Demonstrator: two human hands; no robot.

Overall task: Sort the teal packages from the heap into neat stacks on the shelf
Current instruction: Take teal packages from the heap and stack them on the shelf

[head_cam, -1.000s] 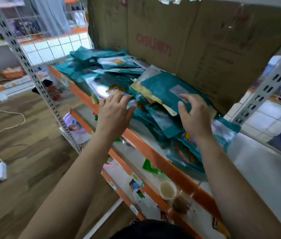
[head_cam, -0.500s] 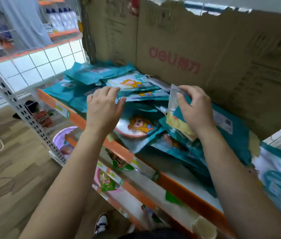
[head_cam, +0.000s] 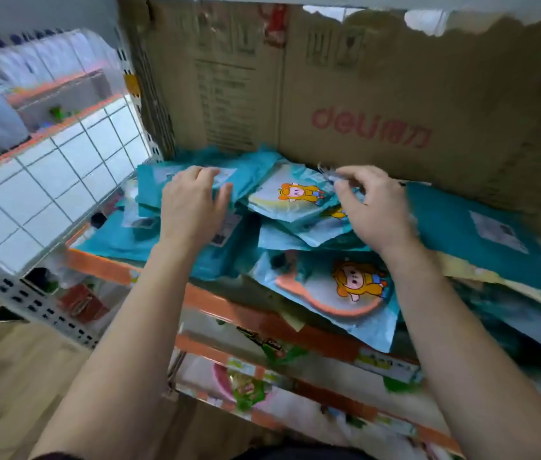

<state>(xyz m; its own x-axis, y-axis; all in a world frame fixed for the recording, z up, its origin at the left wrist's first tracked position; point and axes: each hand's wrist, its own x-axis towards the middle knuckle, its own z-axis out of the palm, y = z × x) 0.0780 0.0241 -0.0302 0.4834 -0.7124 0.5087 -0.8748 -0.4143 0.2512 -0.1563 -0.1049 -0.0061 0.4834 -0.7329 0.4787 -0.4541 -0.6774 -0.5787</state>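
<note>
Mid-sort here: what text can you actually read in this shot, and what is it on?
"deli", red, followed by two unclear characters: on the cardboard box.
Too blurred: black print on the same box.
Too blurred: white labels on the teal packages.
Too blurred: tags on the shelf edge.

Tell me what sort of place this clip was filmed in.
Probably a small shop or its stockroom. It has metal shelves with orange rails and label strips, identical teal packages heaped in bulk, a cardboard box behind them, and what looks like more stocked shelving in the background.
</note>
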